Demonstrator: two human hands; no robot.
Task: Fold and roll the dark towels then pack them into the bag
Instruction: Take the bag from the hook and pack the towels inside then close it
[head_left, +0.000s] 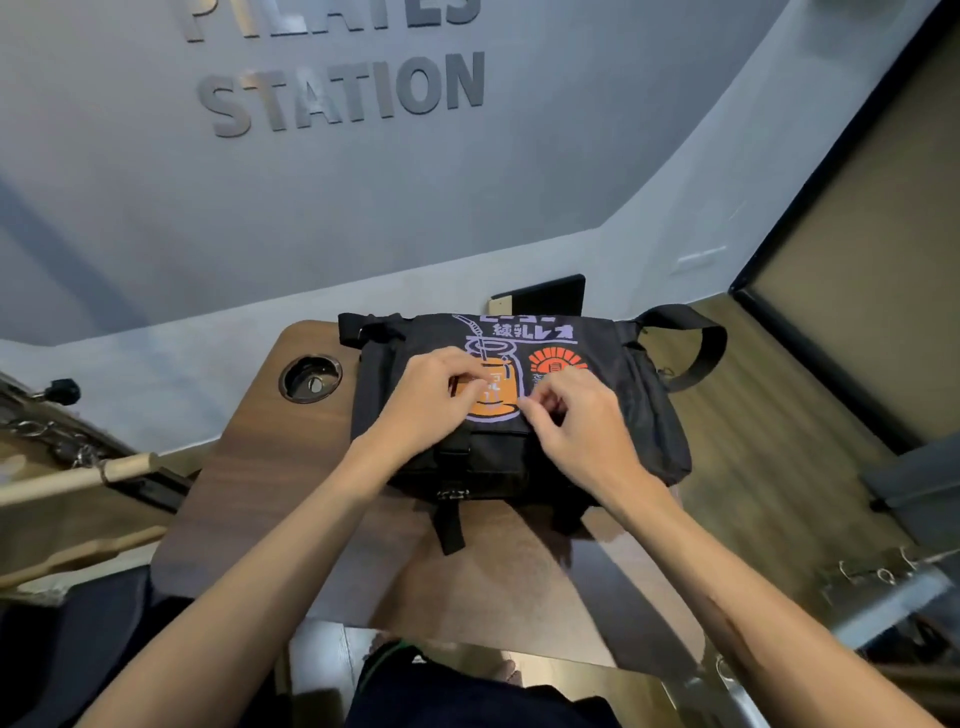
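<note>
both hands on the printed black bag

the black bag (644, 415), printed with an orange cup and red sun, lies flat on the wooden table (249, 467), long axis nine to three, strap loop at three. left hand (431, 400) and right hand (576, 421) rest curled on its flap; whether the fingers pinch anything, i cannot tell.

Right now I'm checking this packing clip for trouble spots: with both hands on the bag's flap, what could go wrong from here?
1. The black bag covers most of the small wooden table, and its near edge sits by the table's front edge; a tug could slide it off.
2. The shoulder strap loops out past the table on the right and could snag.
3. The left hand and right hand work at the flap with curled fingers; what they hold is unclear, so a grip may slip.
</note>
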